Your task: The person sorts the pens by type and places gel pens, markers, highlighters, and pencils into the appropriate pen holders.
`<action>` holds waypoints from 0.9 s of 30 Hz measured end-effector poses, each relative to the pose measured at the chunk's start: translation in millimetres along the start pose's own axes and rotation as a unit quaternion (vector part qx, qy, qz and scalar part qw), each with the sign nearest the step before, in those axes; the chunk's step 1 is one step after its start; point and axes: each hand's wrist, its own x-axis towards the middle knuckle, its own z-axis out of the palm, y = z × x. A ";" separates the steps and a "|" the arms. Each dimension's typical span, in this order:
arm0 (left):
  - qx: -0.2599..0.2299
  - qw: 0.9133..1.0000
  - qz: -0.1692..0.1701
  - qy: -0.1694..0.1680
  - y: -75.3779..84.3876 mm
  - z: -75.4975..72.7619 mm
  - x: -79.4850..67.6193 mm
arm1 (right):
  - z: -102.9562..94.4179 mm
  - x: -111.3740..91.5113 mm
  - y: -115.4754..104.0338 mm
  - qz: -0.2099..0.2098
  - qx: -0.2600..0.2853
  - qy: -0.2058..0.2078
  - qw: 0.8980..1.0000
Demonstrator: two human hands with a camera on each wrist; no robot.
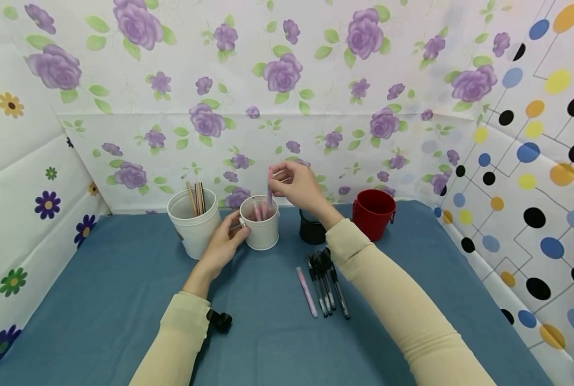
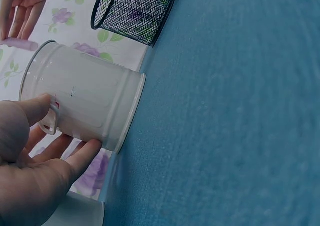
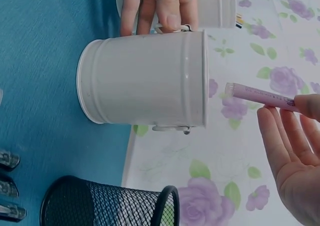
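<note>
My left hand [image 1: 221, 244] steadies a small white metal bucket [image 1: 261, 236] on the blue cloth, its thumb at the side handle [image 2: 53, 120] and its fingers against the wall. Several pink pens [image 1: 258, 211] stand inside. Above the bucket's mouth, my right hand [image 1: 296, 186] pinches a pink pen [image 3: 260, 94] between thumb and fingers. In the right wrist view this pen's clear end points toward the rim. Close on the left stands a larger white bucket [image 1: 192, 236] with several pencils [image 1: 197, 198] in it.
A black mesh pen cup [image 1: 312, 229] stands right of the small bucket, partly behind the right forearm. Farther right is a red bucket [image 1: 375, 217]. In front lie one pink pen [image 1: 307, 292] and several black-capped pens [image 1: 324, 287]. Patterned sheets enclose the back and sides.
</note>
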 end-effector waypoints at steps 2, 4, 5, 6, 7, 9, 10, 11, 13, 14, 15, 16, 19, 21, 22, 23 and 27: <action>0.000 1.000 -0.001 0.000 -0.6 0.6 0.1 | 2.3 0.9 0.7 0.000 0.000 0.000 1.000; 0.000 1.000 -0.001 -0.002 -0.9 1.0 0.4 | 4.5 2.3 2.5 0.000 0.004 0.002 1.000; 0.000 1.000 0.000 -0.002 -1.1 1.1 0.5 | 5.5 2.7 3.3 0.000 0.006 0.001 1.000; -0.001 1.000 0.000 -0.002 -1.2 1.1 0.5 | 6.6 2.9 3.8 0.001 0.008 0.000 1.000; -0.001 1.000 0.000 -0.002 -1.2 1.0 0.5 | 7.8 3.3 4.5 0.002 0.012 -0.002 1.000; -0.001 1.000 0.001 -0.001 -1.4 0.6 0.2 | 10.2 4.1 6.6 0.005 0.016 -0.006 1.000; 0.000 1.000 0.000 0.000 -1.4 0.5 0.1 | 11.5 4.1 7.3 0.007 0.018 -0.008 1.000; 0.001 1.000 0.000 0.000 -1.4 0.4 -0.1 | 12.6 4.0 7.9 0.009 0.020 -0.010 1.000; 0.002 1.000 -0.001 0.000 -1.4 0.0 -0.4 | 14.9 3.6 9.5 0.013 0.022 -0.011 1.000; 0.002 1.000 -0.001 -0.001 -1.4 -0.2 -0.6 | 15.9 3.2 10.1 0.016 0.022 -0.012 1.000; 0.003 1.000 -0.001 -0.003 -1.2 -0.4 -0.8 | 16.9 2.5 10.5 0.018 0.023 -0.013 0.999; 0.003 1.000 -0.001 -0.003 -1.2 -0.5 -0.9 | 17.9 2.1 11.4 0.023 0.023 -0.014 0.999; 0.002 1.000 -0.001 -0.004 -1.0 -0.6 -1.0 | 20.9 1.0 14.9 0.031 0.020 -0.017 0.999; 0.003 1.000 -0.001 -0.004 -0.9 -0.4 -0.9 | 23.2 0.4 17.8 0.035 0.013 -0.017 0.999; 0.003 1.000 -0.001 -0.003 -0.9 -0.3 -0.7 | 24.6 0.3 19.4 0.037 0.008 -0.017 0.999; 0.004 1.000 -0.002 -0.003 -0.8 -0.2 -0.6 | 25.8 0.0 20.5 0.038 0.005 -0.017 0.999; 0.004 1.000 -0.002 0.000 -0.6 0.0 -0.3 | 30.4 -0.3 24.3 0.038 -0.009 -0.019 0.999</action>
